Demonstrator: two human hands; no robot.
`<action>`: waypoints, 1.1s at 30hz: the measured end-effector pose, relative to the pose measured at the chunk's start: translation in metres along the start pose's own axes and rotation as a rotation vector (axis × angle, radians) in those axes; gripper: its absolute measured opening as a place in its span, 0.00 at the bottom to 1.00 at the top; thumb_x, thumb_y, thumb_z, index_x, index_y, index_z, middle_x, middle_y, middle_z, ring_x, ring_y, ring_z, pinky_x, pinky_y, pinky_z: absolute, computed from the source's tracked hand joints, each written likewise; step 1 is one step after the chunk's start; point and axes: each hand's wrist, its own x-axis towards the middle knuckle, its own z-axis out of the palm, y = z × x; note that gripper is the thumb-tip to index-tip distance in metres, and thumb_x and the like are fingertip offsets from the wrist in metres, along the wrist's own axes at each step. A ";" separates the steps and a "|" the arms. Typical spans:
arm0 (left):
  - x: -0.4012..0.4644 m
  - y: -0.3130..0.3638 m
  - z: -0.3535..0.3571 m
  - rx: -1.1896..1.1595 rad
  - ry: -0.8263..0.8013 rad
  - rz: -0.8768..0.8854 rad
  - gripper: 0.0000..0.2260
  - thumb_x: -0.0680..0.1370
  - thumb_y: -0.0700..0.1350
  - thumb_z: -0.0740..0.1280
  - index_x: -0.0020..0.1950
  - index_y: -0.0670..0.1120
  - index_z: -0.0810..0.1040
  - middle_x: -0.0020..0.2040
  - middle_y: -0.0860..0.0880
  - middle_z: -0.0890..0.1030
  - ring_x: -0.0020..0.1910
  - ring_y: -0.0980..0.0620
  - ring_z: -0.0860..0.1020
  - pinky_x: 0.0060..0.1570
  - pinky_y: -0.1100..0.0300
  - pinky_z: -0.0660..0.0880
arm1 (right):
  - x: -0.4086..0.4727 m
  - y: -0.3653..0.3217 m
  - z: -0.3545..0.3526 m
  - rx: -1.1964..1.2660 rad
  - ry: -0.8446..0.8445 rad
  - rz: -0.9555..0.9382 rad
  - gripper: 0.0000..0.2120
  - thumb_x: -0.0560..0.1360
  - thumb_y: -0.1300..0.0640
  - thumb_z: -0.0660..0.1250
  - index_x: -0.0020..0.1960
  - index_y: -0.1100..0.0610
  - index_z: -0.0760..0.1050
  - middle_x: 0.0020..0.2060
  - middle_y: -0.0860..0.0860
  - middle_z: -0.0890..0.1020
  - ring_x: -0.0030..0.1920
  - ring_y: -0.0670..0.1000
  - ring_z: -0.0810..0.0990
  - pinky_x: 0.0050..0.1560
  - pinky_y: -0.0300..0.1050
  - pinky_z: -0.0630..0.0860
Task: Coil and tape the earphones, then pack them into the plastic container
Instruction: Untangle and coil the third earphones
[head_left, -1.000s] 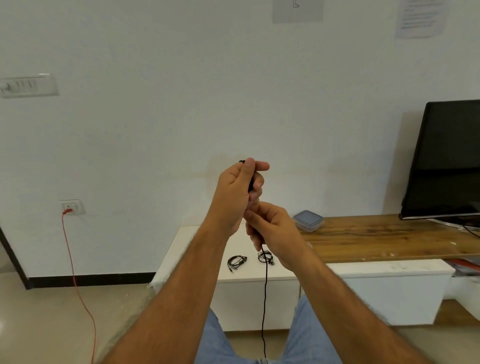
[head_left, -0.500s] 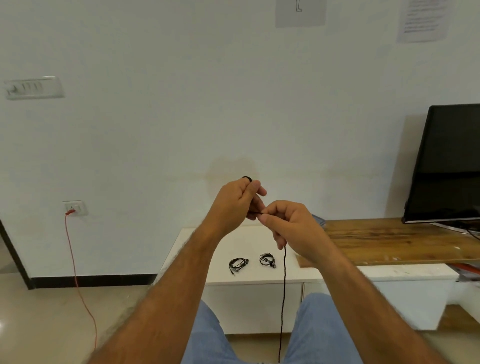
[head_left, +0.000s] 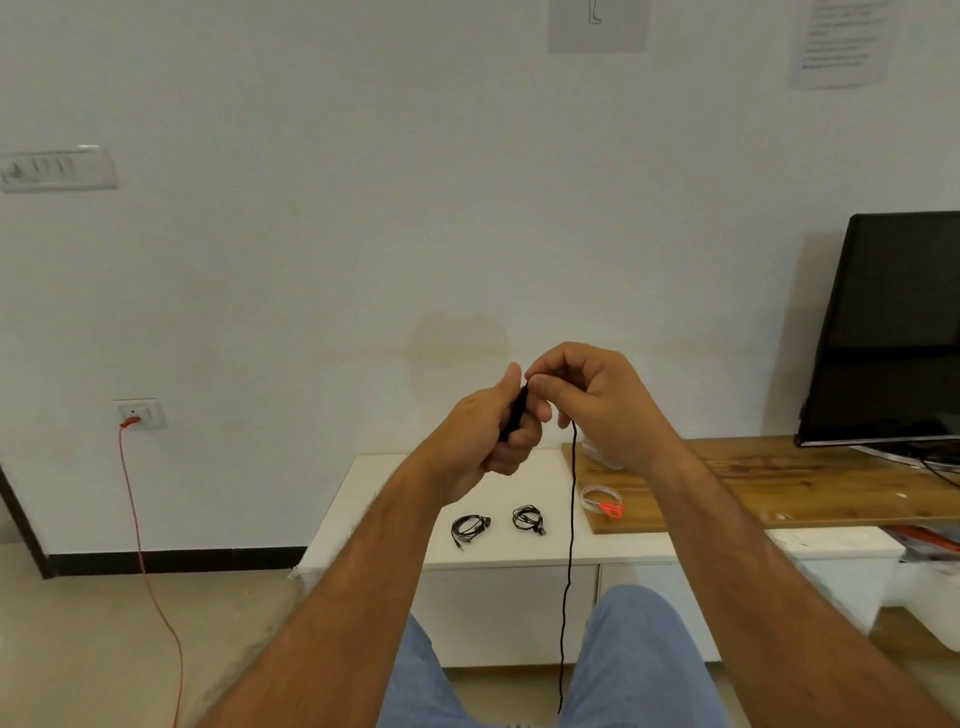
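Between the knees, at six o'clock, the loose tail of the thin black earphone cable (head_left: 571, 519) is seen hanging nearly straight down from the raised hands, its long axis running from six to twelve. At its upper end the cable is pinched by the curled thumb and forefinger of the right hand (head_left: 597, 405), while the small wound black bundle is gripped in the curled left hand (head_left: 488, 436), just beside at nine o'clock. Further winding is judged to need slack fed leftward. Beyond, two coiled black earphones (head_left: 470, 527) lie on the white cabinet (head_left: 374, 499); the plastic container is mostly hidden.
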 end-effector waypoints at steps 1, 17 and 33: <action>0.000 0.000 0.001 -0.039 -0.019 -0.018 0.25 0.83 0.60 0.46 0.42 0.45 0.73 0.29 0.51 0.63 0.27 0.53 0.55 0.27 0.62 0.55 | 0.001 0.002 0.000 0.020 0.005 -0.001 0.04 0.77 0.65 0.67 0.47 0.60 0.80 0.31 0.46 0.81 0.33 0.44 0.78 0.33 0.41 0.75; 0.008 0.016 -0.002 -0.272 -0.030 0.067 0.12 0.83 0.42 0.51 0.44 0.45 0.69 0.30 0.51 0.67 0.25 0.55 0.62 0.25 0.63 0.62 | 0.001 0.027 0.040 0.492 0.060 0.256 0.17 0.77 0.67 0.65 0.35 0.51 0.80 0.28 0.50 0.78 0.32 0.54 0.71 0.33 0.45 0.71; 0.025 0.033 -0.025 -0.135 0.186 0.232 0.14 0.86 0.45 0.50 0.55 0.43 0.74 0.42 0.46 0.84 0.43 0.47 0.84 0.45 0.56 0.81 | -0.018 0.024 0.052 0.294 -0.157 0.297 0.09 0.81 0.60 0.63 0.51 0.63 0.80 0.32 0.54 0.78 0.28 0.50 0.73 0.32 0.44 0.74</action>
